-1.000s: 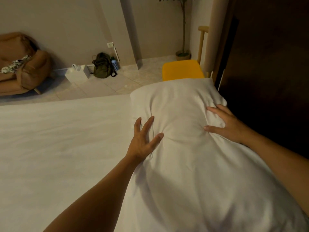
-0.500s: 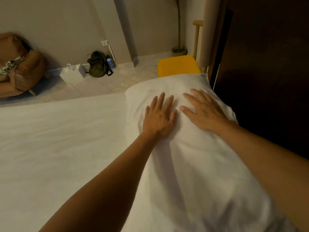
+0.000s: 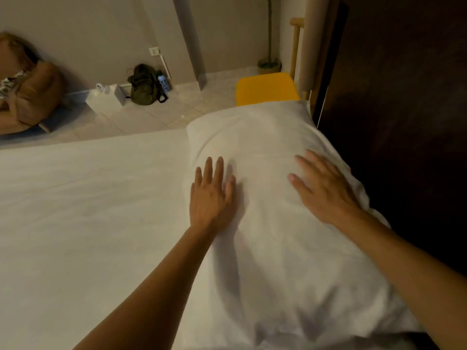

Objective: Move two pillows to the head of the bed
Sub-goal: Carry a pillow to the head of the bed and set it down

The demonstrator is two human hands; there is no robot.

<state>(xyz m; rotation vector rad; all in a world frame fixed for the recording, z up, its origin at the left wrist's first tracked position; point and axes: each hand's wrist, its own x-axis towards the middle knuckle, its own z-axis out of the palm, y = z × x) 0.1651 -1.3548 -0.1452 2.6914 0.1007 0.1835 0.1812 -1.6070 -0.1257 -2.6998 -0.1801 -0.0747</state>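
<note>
A white pillow (image 3: 273, 198) lies lengthwise along the right edge of the bed (image 3: 88, 223), pressed up beside the dark headboard (image 3: 404, 122), which looks like the head end, so it seems to sit about where the task wants it. Both hands rest flat on its top, fingers extended and gripping nothing: the left hand (image 3: 211, 198) near the pillow's inner edge, the right hand (image 3: 326, 190) toward the headboard side. The cloth dimples under the palms, so the pillow is likely soft, light and easily squashed (it should slump if lifted from one end); taking it by the two long sides or opposite corners would probably carry it best. Only one pillow is clearly visible; I cannot tell where the second is. Beyond the bed stand a yellow chair (image 3: 266, 88), a green backpack (image 3: 144, 84) and a white box (image 3: 104, 99) on the tiled floor.
</note>
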